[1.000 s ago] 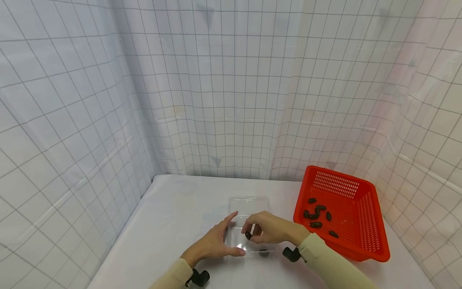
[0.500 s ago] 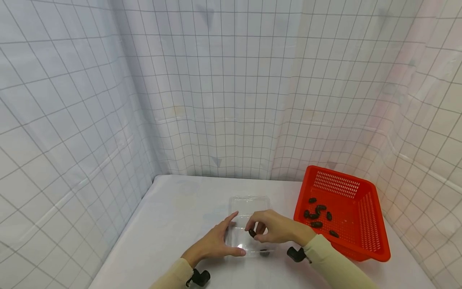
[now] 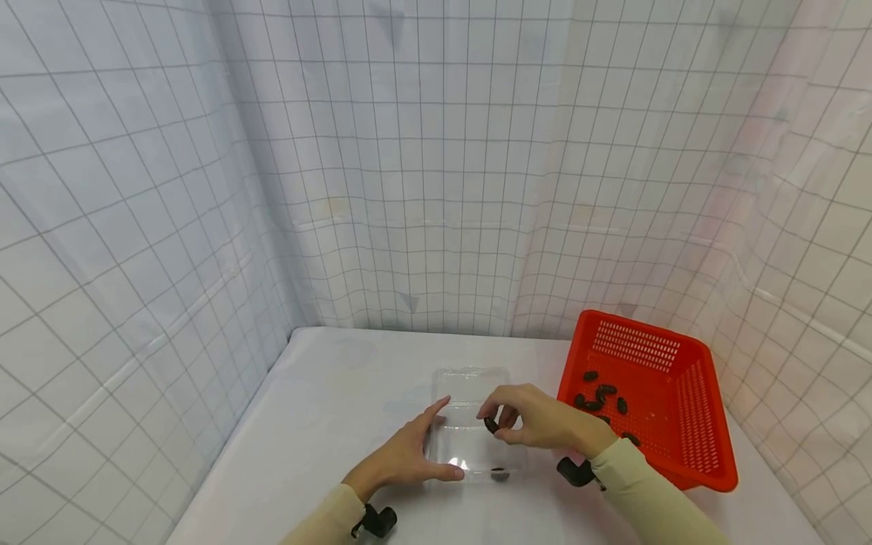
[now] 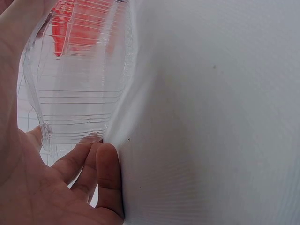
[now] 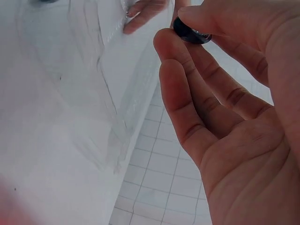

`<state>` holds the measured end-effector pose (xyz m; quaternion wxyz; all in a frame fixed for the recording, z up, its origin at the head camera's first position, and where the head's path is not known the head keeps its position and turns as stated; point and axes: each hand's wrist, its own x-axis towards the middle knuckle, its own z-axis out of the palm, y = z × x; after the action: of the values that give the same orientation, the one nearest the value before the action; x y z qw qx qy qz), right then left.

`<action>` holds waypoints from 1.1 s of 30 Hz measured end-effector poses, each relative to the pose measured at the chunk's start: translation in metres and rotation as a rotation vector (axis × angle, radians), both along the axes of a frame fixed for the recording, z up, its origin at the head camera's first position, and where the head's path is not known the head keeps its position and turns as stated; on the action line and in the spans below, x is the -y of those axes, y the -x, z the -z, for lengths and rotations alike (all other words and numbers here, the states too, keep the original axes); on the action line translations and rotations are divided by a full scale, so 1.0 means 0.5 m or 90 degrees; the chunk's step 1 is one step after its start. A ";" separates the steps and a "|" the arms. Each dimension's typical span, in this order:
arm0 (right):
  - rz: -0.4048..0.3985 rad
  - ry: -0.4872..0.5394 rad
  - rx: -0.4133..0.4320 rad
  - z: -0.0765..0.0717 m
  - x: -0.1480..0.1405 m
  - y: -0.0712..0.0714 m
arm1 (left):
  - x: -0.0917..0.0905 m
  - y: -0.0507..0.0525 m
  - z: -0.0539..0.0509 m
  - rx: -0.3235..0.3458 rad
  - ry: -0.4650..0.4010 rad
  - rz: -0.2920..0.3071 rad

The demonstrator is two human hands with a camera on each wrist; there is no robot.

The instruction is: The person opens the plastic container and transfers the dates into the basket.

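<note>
In the head view a clear plastic box (image 3: 473,450) lies on the white table, its lid (image 3: 470,384) folded back behind it. My left hand (image 3: 403,454) grips the box's left end, thumb along the near side and index finger by the back. The left wrist view shows its other fingers against the box (image 4: 75,103). Over the box's right half, my right hand (image 3: 548,418) pinches a small, dark, glossy oval piece (image 5: 192,33) between thumb and fingertips. A similar dark piece (image 3: 500,474) shows through the plastic at the box's near right.
To the right stands a red perforated basket (image 3: 722,446) with several dark oval pieces (image 3: 606,390) inside; my right forearm partly hides its near side. White gridded sheeting (image 3: 436,189) rises behind the table and on both sides. A small black camera (image 3: 575,471) sits at my right wrist.
My right hand has moved right and slightly away from me, carrying the dark oval piece across the box. My left hand and the box have hardly moved.
</note>
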<state>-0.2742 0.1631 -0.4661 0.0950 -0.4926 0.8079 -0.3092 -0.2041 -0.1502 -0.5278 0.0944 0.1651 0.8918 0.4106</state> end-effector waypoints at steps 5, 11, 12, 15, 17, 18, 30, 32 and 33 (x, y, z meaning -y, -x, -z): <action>0.017 0.009 -0.003 -0.011 -0.020 0.003 | -0.002 -0.001 -0.003 0.001 -0.001 -0.006; 0.053 0.002 0.006 -0.016 -0.036 0.005 | -0.001 0.000 0.002 0.002 0.000 -0.010; 0.058 0.000 0.009 -0.016 -0.038 0.005 | -0.001 0.000 0.003 0.002 0.000 -0.010; 0.063 0.000 0.004 -0.021 -0.046 0.005 | -0.001 0.000 0.003 0.001 0.000 -0.008; 0.068 0.001 -0.003 -0.023 -0.052 0.005 | -0.001 -0.002 0.002 0.001 0.000 -0.007; 0.071 0.002 -0.006 -0.024 -0.055 0.006 | -0.001 -0.002 0.002 0.000 0.000 -0.008; 0.118 0.013 -0.033 -0.033 -0.109 0.013 | -0.003 -0.001 0.003 -0.006 0.002 -0.002; 0.129 0.008 -0.033 -0.036 -0.120 0.014 | -0.003 -0.001 0.004 -0.005 0.004 -0.003; 0.136 0.007 -0.033 -0.038 -0.124 0.015 | -0.003 -0.002 0.004 -0.005 0.004 -0.003</action>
<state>-0.2815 0.2253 -0.4473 0.0374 -0.4123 0.8562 -0.3092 -0.2032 -0.1485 -0.5299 0.0902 0.1641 0.8940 0.4070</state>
